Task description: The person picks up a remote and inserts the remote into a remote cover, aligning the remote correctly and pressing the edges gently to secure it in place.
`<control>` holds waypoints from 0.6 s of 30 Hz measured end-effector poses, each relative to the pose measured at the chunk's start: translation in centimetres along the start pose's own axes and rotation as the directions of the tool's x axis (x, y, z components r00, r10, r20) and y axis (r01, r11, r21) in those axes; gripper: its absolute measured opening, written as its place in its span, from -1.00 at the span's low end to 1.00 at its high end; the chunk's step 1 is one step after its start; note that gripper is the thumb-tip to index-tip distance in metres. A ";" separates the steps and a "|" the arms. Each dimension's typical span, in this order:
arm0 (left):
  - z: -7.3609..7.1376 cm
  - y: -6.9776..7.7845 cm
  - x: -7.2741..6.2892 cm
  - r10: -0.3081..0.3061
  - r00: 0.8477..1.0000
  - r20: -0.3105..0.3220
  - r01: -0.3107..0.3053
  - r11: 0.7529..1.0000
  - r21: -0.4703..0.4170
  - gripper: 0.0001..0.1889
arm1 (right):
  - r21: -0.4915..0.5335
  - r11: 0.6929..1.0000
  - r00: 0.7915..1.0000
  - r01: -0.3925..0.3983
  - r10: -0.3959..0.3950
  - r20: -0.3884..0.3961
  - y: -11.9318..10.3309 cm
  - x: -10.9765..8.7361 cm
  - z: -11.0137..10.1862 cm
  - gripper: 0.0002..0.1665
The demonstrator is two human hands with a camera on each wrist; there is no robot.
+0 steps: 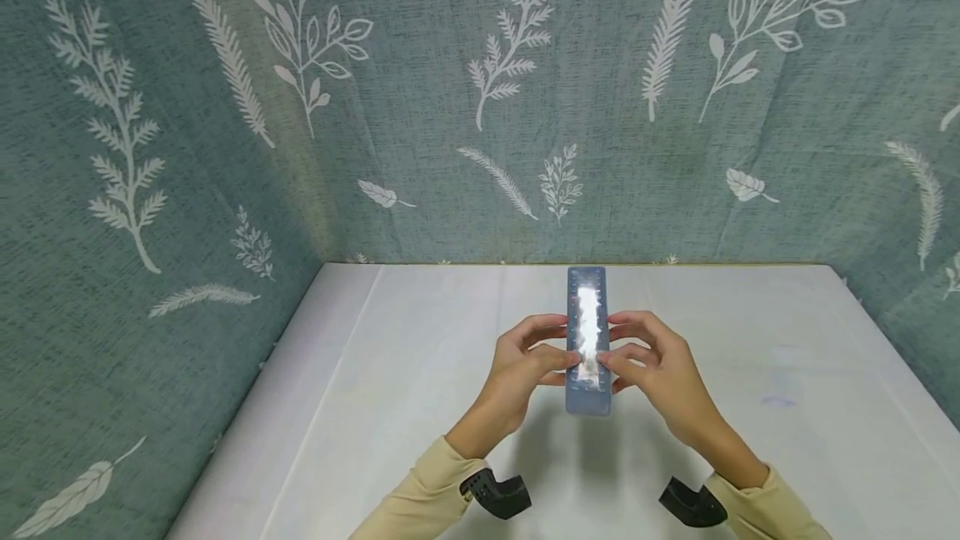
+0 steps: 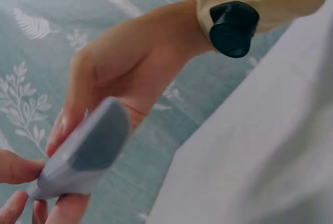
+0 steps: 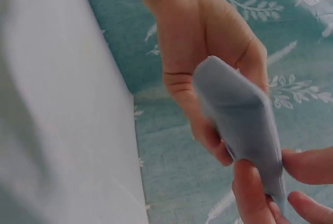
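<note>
A long, narrow blue-grey pencil case point(image 1: 588, 401) with ruler-like marks along both edges is held lengthwise in front of me, above the white table. My left hand point(image 1: 517, 369) grips its left side, thumb on the top face and fingers along the edge. From the other side my right hand point(image 1: 667, 369) holds it the same way, the two thumbs almost level. A bright glare covers the middle of the top. In the left wrist view the near end of the case point(image 2: 99, 143) looks thick and rounded. The right wrist view shows the case point(image 3: 239, 114) pinched between both hands' fingers.
Below lies the white table point(image 1: 390, 390), with shadows of the hands and case on it. Green-blue fabric point(image 1: 420, 107) with white leaf prints hangs along the table's back and sides. Each cuff carries a black wrist mount point(image 1: 495, 494).
</note>
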State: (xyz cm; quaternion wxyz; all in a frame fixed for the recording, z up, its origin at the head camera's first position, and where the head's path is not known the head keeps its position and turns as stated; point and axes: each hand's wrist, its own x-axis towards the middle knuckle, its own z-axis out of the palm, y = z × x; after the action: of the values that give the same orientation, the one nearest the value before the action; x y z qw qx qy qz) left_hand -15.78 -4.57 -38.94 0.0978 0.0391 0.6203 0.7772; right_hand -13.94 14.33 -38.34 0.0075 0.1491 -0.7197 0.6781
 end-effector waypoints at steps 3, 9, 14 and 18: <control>0.1 0.2 -0.1 0.025 1.000 -0.004 -0.025 0.998 0.056 -0.56 | -0.007 1.000 1.000 -0.015 0.015 -0.018 -0.1 0.2 0.1 -0.47; 0.2 0.5 -0.1 0.092 0.996 0.006 -0.092 0.985 0.146 -0.60 | -0.021 1.000 0.999 0.020 -0.021 -0.039 0.2 0.5 0.2 -0.48; 0.2 0.2 0.1 0.105 0.994 0.002 -0.104 0.981 0.163 -0.63 | -0.034 0.999 0.998 0.018 -0.019 -0.051 0.6 0.7 0.3 -0.48; 0.0 -0.2 0.4 0.091 0.996 -0.014 -0.088 0.983 0.160 -0.65 | -0.037 0.999 0.998 0.002 -0.004 -0.059 1.1 0.9 0.4 -0.48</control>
State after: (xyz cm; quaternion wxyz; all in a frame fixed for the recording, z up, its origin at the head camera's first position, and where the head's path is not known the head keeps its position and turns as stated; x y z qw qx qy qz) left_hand -16.13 -4.42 -39.13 0.0527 0.0661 0.6790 0.7292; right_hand -15.02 13.80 -39.25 0.0324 0.1300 -0.7314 0.6687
